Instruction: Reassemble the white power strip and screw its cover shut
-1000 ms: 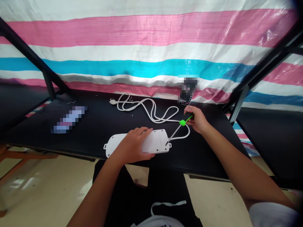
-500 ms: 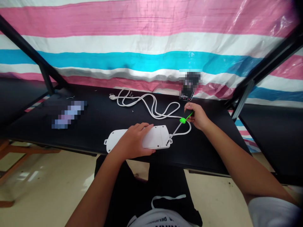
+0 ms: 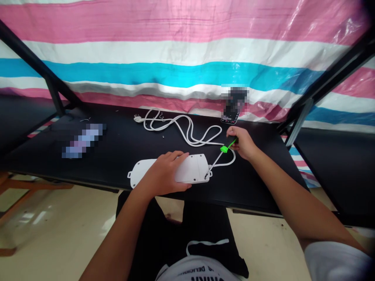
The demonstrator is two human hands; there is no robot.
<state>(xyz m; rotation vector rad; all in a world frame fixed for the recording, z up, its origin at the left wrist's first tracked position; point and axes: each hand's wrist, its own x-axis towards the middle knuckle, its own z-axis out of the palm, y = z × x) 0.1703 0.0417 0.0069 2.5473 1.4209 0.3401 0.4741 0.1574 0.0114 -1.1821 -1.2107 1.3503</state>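
Note:
A white power strip lies underside up near the front edge of the black table, screw holes showing along its rims. My left hand is wrapped over its middle, fingers on the far side and thumb on the near side. In my right hand is a screwdriver with a black and green handle, gripped from above. Its shaft slants down to the left, and the tip sits at the screw hole in the strip's near right corner. The strip's white cord runs from its right end and lies looped behind it.
At the back, a phone leans on the striped plastic sheet. A blurred-out flat object rests on the left of the table. Black slanted posts stand at both sides.
The view has shifted slightly. The screwdriver tip stays at the corner screw hole, with its handle turned a little in my right hand. My left hand still holds the strip.

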